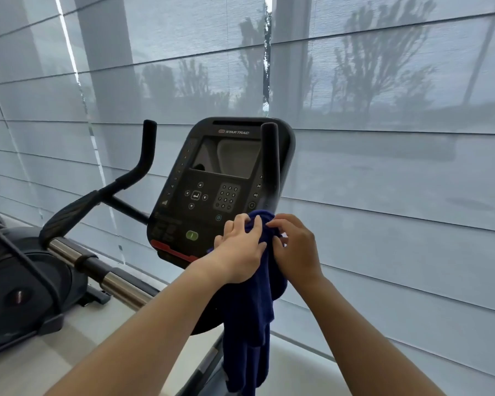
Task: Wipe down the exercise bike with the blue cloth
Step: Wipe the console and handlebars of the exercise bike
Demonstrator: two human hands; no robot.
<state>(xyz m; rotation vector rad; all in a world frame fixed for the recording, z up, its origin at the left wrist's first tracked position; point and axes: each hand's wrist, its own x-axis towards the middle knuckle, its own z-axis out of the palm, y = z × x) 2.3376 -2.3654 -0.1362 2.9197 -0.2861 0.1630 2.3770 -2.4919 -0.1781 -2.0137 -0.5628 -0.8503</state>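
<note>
The exercise bike's black console (212, 178), with a screen and keypad, stands at the centre. Its right handlebar post (270, 164) rises upright in front of the console's right edge; the left handlebar (143, 164) curves up at the left. The blue cloth (252, 312) is bunched around the base of the right post and hangs down in a long fold. My left hand (240, 250) grips the cloth from the left. My right hand (295, 247) pinches it from the right, fingers curled on the fabric.
A second machine (26, 281) with a dark flywheel housing and a chrome rail (97, 270) stands at the left on the pale floor. Sheer grey window blinds (383, 167) fill the whole background close behind the bike.
</note>
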